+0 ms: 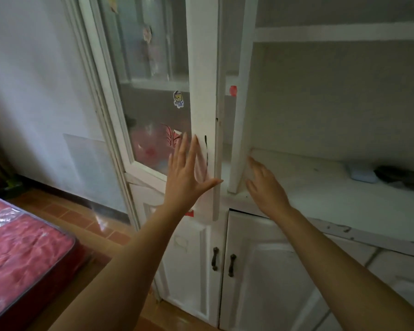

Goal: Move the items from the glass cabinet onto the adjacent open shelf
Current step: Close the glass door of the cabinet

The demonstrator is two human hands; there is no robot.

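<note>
Head camera: you are looking down at a white cabinet (95, 68), both arms reaching out.
Left hand (189, 173): you are spreading your fingers wide and straight at the white frame of the glass door (202, 80), holding nothing.
Right hand (264, 185): your fingers are lying straight and loose, holding nothing, by the post (243, 91) at the edge of the open shelf (320, 194).
Things to move: blurry pink things (151, 144) are sitting behind the glass, inside the cabinet.
On the shelf: a pale blue box (362, 174) and a dark thing (402, 175) are lying far right.
Lower left: a red bed (22, 247) is showing.
</note>
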